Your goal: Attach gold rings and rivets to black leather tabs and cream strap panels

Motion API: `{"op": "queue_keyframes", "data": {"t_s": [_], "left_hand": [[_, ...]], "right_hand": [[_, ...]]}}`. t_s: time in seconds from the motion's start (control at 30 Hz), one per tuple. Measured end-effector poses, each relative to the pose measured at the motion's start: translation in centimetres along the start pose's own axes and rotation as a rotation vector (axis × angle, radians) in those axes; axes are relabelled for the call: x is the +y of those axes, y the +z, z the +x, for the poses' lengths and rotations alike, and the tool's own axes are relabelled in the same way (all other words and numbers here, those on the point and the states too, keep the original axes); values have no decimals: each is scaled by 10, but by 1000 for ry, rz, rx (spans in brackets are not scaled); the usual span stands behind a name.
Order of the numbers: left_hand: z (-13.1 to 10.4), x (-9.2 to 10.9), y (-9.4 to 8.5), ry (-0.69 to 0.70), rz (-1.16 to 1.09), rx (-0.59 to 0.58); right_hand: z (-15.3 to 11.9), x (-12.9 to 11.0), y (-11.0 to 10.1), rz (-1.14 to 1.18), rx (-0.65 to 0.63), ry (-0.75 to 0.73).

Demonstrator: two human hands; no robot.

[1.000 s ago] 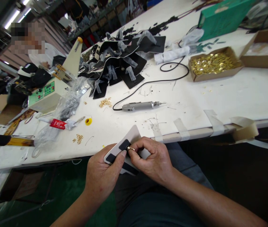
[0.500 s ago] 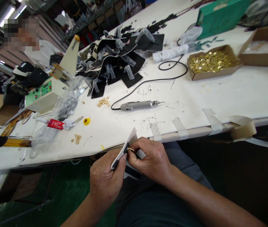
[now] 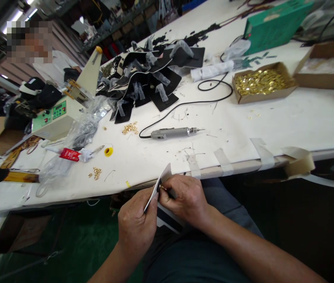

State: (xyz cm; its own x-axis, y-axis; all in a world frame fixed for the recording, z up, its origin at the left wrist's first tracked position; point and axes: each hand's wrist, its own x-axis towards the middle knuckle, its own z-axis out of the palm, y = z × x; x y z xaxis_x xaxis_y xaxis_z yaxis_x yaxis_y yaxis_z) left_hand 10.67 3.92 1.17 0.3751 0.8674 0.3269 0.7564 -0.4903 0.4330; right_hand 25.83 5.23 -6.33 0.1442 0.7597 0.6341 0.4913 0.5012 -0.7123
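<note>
A white and black flat piece (image 3: 167, 173) is held over my lap, just off the table's front edge. My left hand (image 3: 139, 216) is closed on its left side, thumb pressed on the dark face. Fingers of my right hand (image 3: 186, 198) pinch a small gold metal part (image 3: 163, 188) against the same dark face. More of the white and black material hangs below my right hand. On the table beyond lies a grey electric screwdriver (image 3: 172, 133), its tip to the right. Small gold parts (image 3: 96, 173) lie in a little pile at left, near a yellow ring (image 3: 108, 151).
Black pieces with plastic wrap (image 3: 162, 92) are heaped at the back. A cardboard box of gold parts (image 3: 261, 82) and a green box (image 3: 275, 27) stand right. A red tube (image 3: 70, 154), a brush (image 3: 22, 176) and a machine (image 3: 53, 118) are left. A person (image 3: 53, 65) is behind.
The left hand and the held piece have tilted more upright and shifted slightly right. More of the white and black material shows below the right hand. The camera view has shifted slightly.
</note>
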Motion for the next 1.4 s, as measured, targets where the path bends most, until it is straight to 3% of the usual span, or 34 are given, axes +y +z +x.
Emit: {"op": "queue_keyframes", "data": {"t_s": [0.17,0.23,0.4,0.47,0.6,0.73,0.9,1.03,1.17,1.3,1.4], "left_hand": [[-1,-2,6,-24,-10,12],[-1,-5,6,-25,-19,-7],[0,-8,4,8,-30,-68],[1,-8,4,-2,-22,-43],[-1,-8,9,-35,-41,-1],[-4,-13,10,-80,-61,-33],[3,-19,-4,-288,-112,-101],[10,-30,-14,-501,-238,-108],[11,-39,-11,-708,-534,-79],[14,-39,-7,-788,-870,-15],[19,-35,-8,-849,-974,-19]], "right_hand": [[-2,-4,6,123,5,281],[-3,-3,6,123,-25,326],[-1,8,3,-97,-81,-17],[1,9,3,-117,-64,-52],[-1,3,8,56,-4,191],[-4,-3,14,291,-75,530],[3,-1,14,417,-165,645],[14,-1,3,456,-136,730],[22,0,-16,482,-48,740],[32,7,-30,528,-31,737],[38,14,-32,636,-55,777]]}}
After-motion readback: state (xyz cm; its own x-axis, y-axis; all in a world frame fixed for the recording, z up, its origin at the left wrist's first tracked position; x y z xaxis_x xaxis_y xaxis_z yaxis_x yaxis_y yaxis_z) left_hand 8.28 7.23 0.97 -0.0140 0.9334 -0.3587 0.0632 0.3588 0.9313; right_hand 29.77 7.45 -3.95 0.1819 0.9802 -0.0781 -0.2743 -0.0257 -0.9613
